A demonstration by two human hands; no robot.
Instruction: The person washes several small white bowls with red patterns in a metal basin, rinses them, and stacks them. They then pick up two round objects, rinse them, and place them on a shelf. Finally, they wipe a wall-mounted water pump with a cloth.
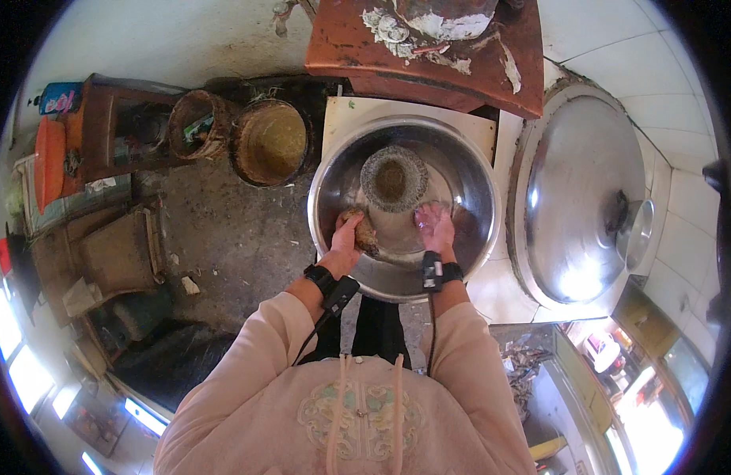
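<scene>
A wide stainless steel basin (493, 196) stands before me with what looks like shallow water inside. Toward its far side sits a round, speckled grey stone mortar (370, 181) with a dark hollow. My left hand (344, 236) grips a rough brown oblong object (365, 233) at the basin's left; whether it is stone or a root, I cannot tell. Over on the right, my right hand (435, 225) lies low in the basin with fingers apart, seemingly in the water, near the mortar and holding nothing visible. Both wrists wear black straps with small devices.
To the right, a large metal lid (585, 196) covers a built-in tiled stove top, with a metal bowl (637, 234) on it. A reddish-brown wooden piece of furniture (424, 86) overhangs beyond the basin. Leftward stand a bucket (270, 142) and a rusty container (196, 127).
</scene>
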